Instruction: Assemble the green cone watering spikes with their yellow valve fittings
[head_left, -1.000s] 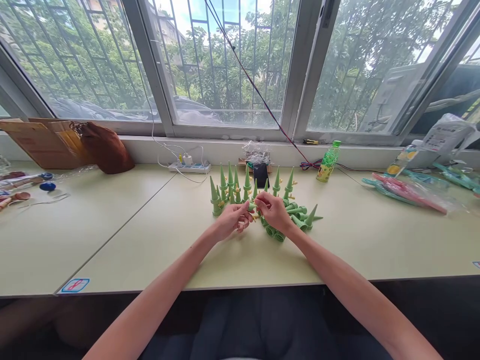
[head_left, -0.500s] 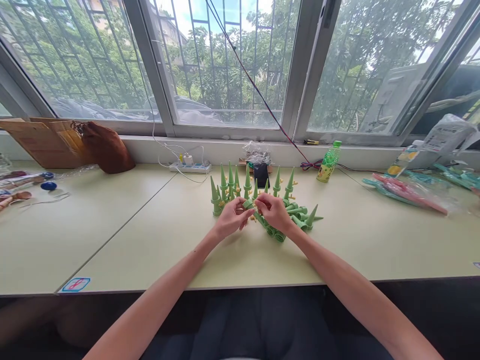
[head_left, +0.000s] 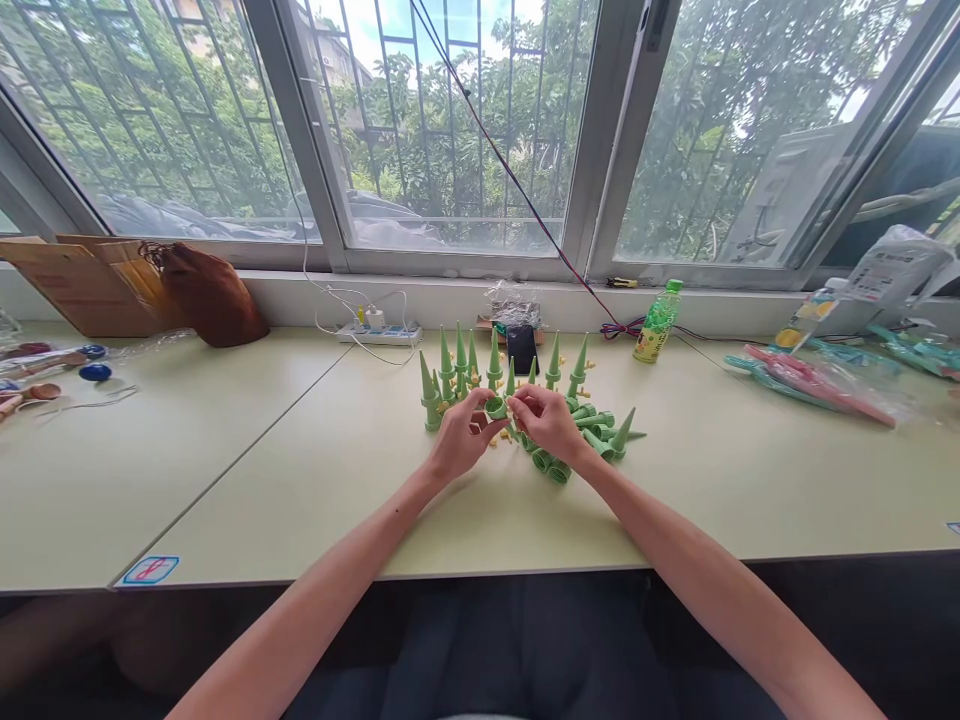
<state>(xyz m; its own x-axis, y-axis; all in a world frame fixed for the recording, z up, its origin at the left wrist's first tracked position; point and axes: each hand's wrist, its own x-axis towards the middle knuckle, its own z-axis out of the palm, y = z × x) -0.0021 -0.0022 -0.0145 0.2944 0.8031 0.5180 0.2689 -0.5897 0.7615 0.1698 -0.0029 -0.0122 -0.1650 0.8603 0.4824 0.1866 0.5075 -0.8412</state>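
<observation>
My left hand (head_left: 463, 438) grips a green plastic watering spike (head_left: 495, 408) between thumb and fingers, its round open end tipped toward me. Pinched at the right side of that piece are the fingers of my right hand (head_left: 550, 425); what they hold is too small and covered to make out. Behind my hands, several green cone-tipped spikes (head_left: 431, 400) stand upright, some with small yellow valves (head_left: 585, 393). Under and beside my right hand lies a pile of loose green tubes (head_left: 559, 471). A few yellow valves (head_left: 504, 438) lie on the table between my wrists.
A black phone (head_left: 523, 350) lies behind the spikes, near a white power strip (head_left: 379, 334). To the right are a green-capped bottle (head_left: 658, 322) and plastic-wrapped items (head_left: 817, 385). A brown pouch (head_left: 214, 297), cardboard (head_left: 86, 290) and wooden toys (head_left: 34, 395) lie left.
The green piece in my left hand has turned, so its open end now faces me more. My left fingers have shifted slightly around it; my right hand stays pinched beside it.
</observation>
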